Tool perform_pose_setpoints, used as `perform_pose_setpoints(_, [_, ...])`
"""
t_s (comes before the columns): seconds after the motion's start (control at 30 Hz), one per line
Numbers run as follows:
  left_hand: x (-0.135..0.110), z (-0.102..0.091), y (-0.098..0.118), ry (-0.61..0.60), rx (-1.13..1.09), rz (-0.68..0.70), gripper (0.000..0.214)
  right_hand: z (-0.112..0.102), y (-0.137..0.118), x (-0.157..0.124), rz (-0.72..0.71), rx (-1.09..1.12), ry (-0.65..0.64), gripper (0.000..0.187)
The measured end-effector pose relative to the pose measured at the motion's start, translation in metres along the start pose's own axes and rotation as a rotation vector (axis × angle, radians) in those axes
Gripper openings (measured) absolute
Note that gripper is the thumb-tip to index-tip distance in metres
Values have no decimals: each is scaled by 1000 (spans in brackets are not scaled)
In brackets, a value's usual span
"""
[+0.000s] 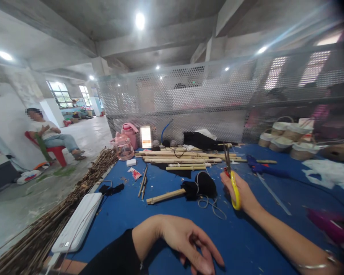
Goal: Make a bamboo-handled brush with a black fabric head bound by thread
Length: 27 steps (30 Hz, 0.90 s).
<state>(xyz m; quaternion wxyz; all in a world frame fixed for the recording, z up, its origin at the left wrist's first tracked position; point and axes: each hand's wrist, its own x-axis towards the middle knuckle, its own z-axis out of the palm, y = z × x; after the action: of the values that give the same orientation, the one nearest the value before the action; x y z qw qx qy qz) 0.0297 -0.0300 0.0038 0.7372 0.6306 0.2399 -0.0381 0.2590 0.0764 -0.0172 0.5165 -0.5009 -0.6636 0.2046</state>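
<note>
Scissors (pixel 234 187) with a yellow handle are in my right hand (pixel 245 193), which is closed around them with the blades pointing away from me. My left hand (pixel 186 240) rests low over the blue table (pixel 117 221), its fingers loosely bent and apart, holding nothing. Between and beyond my hands lies a bamboo stick (pixel 164 196) with a black cloth bundle (pixel 205 185) at one end. Loops of grey cord (pixel 215 206) trail from the bundle. Just right of the scissors lies a blue glue gun (pixel 256 164) with a clear glue stick (pixel 275 196) near it.
Several bamboo sticks (pixel 186 159) lie across the back, before a perforated metal screen (pixel 172 91). A white power bank (pixel 78 221) and pink bottle (pixel 129 133) stand left, small baskets (pixel 304 147) right. Dry stalks (pixel 60 214) line the left edge. A person (pixel 51 133) sits beyond.
</note>
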Motion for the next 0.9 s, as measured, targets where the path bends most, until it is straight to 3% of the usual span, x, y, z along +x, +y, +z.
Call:
perform_pose_setpoints(0.17, [3,-2,4,610,-17,293,53,0,-10,-3,-18,-42,-31,42])
perform_pose_setpoints(0.27, [2,-17,14,1001,170,391,36,1,-15,-3,-34,-52,-30,44])
perform_pose_setpoints(0.33, [1,-31,21,1290,421,321,27,1,-18,-3,-32,-52,-36,45])
perform_pose_setpoints(0.4, [2,-43,24,1443,602,197,28,1,-20,-3,-29,-56,-47,46])
perform_pose_setpoints(0.5, [8,-47,17,1474,721,128,33,1,-19,-5,-18,-63,-75,43])
perform_pose_setpoints(0.7, [17,-32,3,1475,901,177,31,6,-16,-4,0,-52,-124,33])
perform_pose_setpoints(0.9, [17,-34,0,1328,919,64,48,21,-19,15,-38,80,-161,26])
